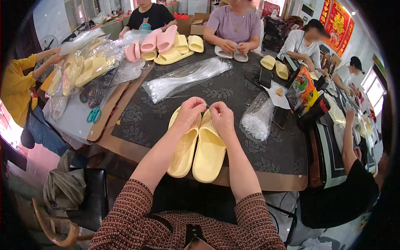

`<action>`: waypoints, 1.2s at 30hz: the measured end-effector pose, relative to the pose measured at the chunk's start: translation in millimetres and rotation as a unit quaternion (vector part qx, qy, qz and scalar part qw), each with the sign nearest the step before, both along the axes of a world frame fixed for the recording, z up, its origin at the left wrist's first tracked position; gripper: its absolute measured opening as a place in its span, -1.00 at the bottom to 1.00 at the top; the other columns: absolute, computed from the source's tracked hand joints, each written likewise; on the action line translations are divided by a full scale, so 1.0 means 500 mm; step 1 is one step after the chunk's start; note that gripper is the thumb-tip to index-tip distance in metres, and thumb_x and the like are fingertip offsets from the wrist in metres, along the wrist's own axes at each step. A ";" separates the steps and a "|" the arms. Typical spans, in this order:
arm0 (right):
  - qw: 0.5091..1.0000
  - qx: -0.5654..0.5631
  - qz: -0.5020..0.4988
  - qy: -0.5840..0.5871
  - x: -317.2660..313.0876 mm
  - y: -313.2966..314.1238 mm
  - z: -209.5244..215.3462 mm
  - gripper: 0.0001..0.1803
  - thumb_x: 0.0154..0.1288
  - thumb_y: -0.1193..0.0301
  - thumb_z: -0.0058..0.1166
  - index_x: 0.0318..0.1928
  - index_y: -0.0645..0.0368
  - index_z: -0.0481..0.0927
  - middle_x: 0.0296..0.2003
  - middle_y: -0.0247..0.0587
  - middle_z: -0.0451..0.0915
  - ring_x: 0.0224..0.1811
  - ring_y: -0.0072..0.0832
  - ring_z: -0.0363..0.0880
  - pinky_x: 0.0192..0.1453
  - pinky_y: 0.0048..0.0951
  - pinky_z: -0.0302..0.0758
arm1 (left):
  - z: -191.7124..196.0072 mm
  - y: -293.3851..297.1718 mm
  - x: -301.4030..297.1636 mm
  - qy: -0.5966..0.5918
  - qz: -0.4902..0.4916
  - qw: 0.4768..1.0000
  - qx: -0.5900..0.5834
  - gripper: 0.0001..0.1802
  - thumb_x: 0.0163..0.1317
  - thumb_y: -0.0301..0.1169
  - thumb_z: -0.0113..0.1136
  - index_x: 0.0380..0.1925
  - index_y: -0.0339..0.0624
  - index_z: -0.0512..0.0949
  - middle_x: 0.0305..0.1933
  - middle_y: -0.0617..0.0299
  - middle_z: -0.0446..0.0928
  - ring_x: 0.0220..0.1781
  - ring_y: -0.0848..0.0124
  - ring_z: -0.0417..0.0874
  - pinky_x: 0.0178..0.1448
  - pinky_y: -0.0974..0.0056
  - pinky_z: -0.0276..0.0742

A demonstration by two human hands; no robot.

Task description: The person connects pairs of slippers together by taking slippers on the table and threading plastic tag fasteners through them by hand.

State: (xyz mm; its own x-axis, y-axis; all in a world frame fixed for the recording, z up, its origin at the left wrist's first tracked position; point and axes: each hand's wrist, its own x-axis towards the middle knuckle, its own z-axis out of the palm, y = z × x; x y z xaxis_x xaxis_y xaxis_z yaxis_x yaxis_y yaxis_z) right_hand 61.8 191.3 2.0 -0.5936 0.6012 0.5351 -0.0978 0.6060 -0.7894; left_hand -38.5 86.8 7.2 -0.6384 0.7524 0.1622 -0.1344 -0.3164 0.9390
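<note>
Hands (192,115), pinched closed and nearly meeting, grip a thin strand (207,107) between them, paired yellow slippers (209,158) directly beneath.

Teal scissors (94,116) lie at left; a red poster (336,25) hangs right.

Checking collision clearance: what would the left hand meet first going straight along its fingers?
Likely the right hand, close beside it at the slippers; whether the two touch is unclear.

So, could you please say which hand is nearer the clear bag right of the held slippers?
Right: the right hand is just left of the clear bag; the left hand is farther left.
</note>
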 end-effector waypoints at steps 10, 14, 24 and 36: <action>0.999 -0.036 0.014 -0.023 0.004 0.006 -0.003 -0.88 0.18 0.45 0.07 -0.33 0.26 0.57 -0.54 -0.11 0.60 -0.51 -0.44 0.59 -0.36 -0.44 0.48 | -0.018 0.006 -0.001 0.088 0.019 0.995 -0.030 -0.96 0.19 -0.56 0.14 -0.35 -0.24 0.53 -0.38 0.36 0.53 -0.32 0.60 0.52 -0.21 0.51 0.44; 0.997 -0.078 0.025 -0.012 0.003 -0.007 0.007 -0.89 0.19 0.47 0.09 -0.33 0.27 0.55 -0.53 -0.21 0.60 -0.49 -0.55 0.55 -0.32 -0.49 0.47 | 0.005 -0.004 0.005 -0.011 0.015 1.000 0.025 -0.95 0.21 -0.53 0.15 -0.32 -0.23 0.52 -0.36 0.35 0.54 -0.32 0.60 0.52 -0.21 0.51 0.43; 0.994 -0.090 0.051 -0.038 0.005 -0.001 0.001 -0.93 0.14 0.47 0.14 -0.36 0.19 0.57 -0.49 -0.31 0.58 -0.39 -0.50 0.51 -0.21 -0.45 0.44 | -0.003 -0.001 -0.003 0.010 0.009 1.000 0.010 -0.93 0.20 -0.58 0.14 -0.30 -0.24 0.52 -0.35 0.37 0.51 -0.31 0.63 0.50 -0.20 0.51 0.44; 0.987 -0.139 0.056 -0.050 0.009 0.008 -0.010 -0.91 0.13 0.47 0.11 -0.36 0.23 0.56 -0.47 -0.26 0.58 -0.38 -0.43 0.52 -0.21 -0.43 0.44 | -0.013 0.002 0.004 0.106 0.000 0.993 -0.047 -0.96 0.21 -0.54 0.11 -0.33 -0.25 0.51 -0.39 0.40 0.49 -0.31 0.66 0.47 -0.21 0.52 0.41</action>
State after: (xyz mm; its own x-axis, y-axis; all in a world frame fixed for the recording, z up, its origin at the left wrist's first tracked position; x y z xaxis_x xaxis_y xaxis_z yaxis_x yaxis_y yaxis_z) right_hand 66.2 195.1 -3.0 -0.7068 0.6436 0.2937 -0.0651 0.3543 -0.9329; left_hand -36.5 87.9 0.6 -0.5973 0.7708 0.2217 0.0701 -0.2252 0.9718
